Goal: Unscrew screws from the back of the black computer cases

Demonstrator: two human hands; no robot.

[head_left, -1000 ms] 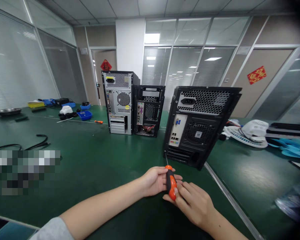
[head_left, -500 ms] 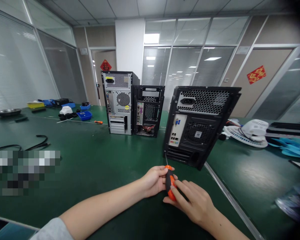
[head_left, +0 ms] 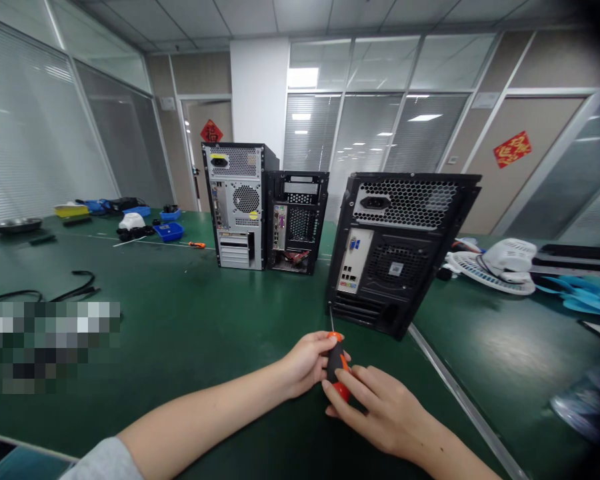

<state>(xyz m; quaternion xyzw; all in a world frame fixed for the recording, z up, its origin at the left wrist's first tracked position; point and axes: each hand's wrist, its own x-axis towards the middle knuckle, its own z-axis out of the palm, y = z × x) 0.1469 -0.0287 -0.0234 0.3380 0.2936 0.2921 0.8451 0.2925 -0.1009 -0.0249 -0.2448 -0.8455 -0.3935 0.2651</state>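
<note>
An orange and black screwdriver [head_left: 336,363] points away from me, its thin shaft reaching the lower left corner of a black computer case [head_left: 395,253]. The tip meets the case's back panel near a corner screw; the exact contact is too small to make out. My left hand [head_left: 307,363] is closed around the front of the handle, thumb on top near the orange collar. At the rear end, my right hand [head_left: 380,410] grips the handle with thumb and fingers. The case stands upright with its rear panel facing me.
Two more computer cases, a silver-backed one [head_left: 235,207] and a smaller black one [head_left: 299,223], stand behind to the left. Another screwdriver [head_left: 197,245] lies near a blue tray [head_left: 169,231]. White fan parts [head_left: 507,263] and blue blades [head_left: 587,293] are at right. Black cables [head_left: 77,287] lie at left.
The screwdriver handle has turned about its axis, showing more black on top. My right hand's fingers have shifted slightly left on the handle; my left hand stays in place.
</note>
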